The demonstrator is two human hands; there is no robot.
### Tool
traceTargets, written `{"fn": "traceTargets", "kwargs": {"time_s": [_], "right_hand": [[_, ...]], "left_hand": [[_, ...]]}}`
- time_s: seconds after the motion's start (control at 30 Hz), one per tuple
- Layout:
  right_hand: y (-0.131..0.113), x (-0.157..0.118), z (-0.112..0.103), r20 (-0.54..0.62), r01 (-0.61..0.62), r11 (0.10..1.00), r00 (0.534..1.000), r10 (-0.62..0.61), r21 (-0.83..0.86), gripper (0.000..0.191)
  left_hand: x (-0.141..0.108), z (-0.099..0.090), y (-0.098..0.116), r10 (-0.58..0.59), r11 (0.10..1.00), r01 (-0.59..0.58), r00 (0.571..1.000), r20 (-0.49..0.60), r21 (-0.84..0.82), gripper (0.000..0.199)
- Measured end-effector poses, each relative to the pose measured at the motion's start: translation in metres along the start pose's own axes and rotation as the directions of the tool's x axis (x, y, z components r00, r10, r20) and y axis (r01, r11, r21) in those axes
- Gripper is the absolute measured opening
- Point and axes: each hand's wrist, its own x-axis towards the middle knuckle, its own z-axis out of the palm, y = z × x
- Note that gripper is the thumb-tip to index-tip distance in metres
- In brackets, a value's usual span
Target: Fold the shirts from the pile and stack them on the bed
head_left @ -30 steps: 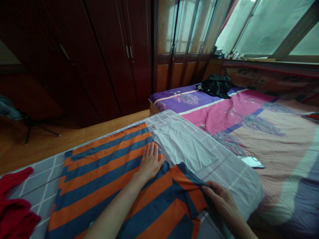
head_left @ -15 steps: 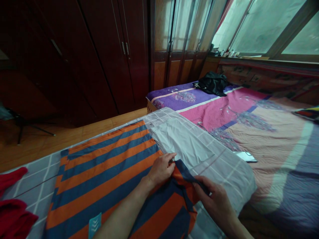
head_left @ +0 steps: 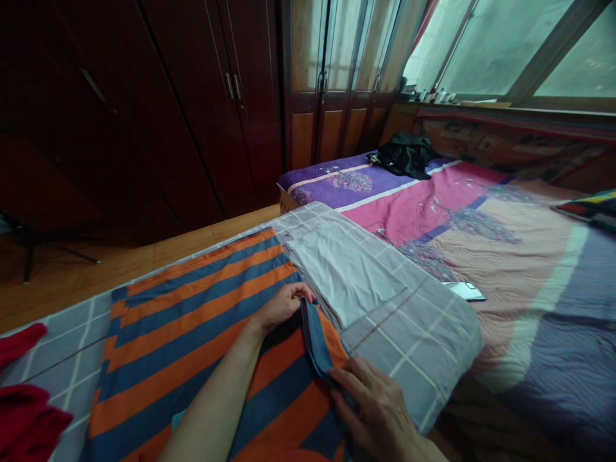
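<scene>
An orange-and-blue striped cloth (head_left: 192, 340) lies spread over a grey checked bedsheet (head_left: 414, 340). My left hand (head_left: 283, 307) pinches the striped cloth's raised, blue-edged fold (head_left: 314, 337). My right hand (head_left: 375, 410) grips the lower end of that same fold, with fabric bunched under its fingers. A pale grey folded cloth (head_left: 341, 269) lies on the checked sheet just beyond the fold. My forearm covers part of the stripes.
A red cloth (head_left: 24, 410) lies at the lower left. Beyond stands a bed with a pink and purple quilt (head_left: 433, 218), carrying a black garment (head_left: 404, 155) and a white flat object (head_left: 465, 290). Dark wardrobes (head_left: 192, 109) line the back, above a wooden floor (head_left: 125, 263).
My left hand has moved from lying flat on the stripes to pinching the fold. The striped edge now stands up in a narrow fold between my hands.
</scene>
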Motion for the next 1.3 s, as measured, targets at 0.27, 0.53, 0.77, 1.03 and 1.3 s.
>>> {"fn": "traceTargets", "kwargs": {"time_s": [0.27,0.53,0.77,1.03,1.3], "right_hand": [[0.019,-0.024,0.008,-0.007,-0.053,0.989,0.999,0.052,-0.139,0.040],[0.026,-0.010,0.005,-0.059,-0.117,0.975,0.992,0.107,-0.191,0.021],[0.045,-0.025,-0.006,-0.138,-0.132,0.971,0.985,0.105,-0.198,0.019],[0.041,-0.026,0.000,-0.003,-0.249,0.922,0.966,0.260,-0.297,0.019],[0.043,-0.028,-0.003,-0.024,-0.266,0.924,0.962,0.270,-0.274,0.019]], "left_hand": [[-0.004,-0.010,-0.002,-0.146,0.985,0.148,0.989,-0.022,0.085,0.020],[-0.005,0.008,-0.002,0.012,0.943,-0.019,1.000,0.022,0.332,0.031],[-0.008,0.005,0.003,0.002,0.937,-0.067,0.982,0.189,0.342,0.055],[-0.012,0.004,0.002,-0.101,0.978,0.046,0.959,0.265,0.205,0.066],[-0.008,0.011,0.002,0.052,0.810,-0.116,0.991,0.127,0.575,0.039]]}}
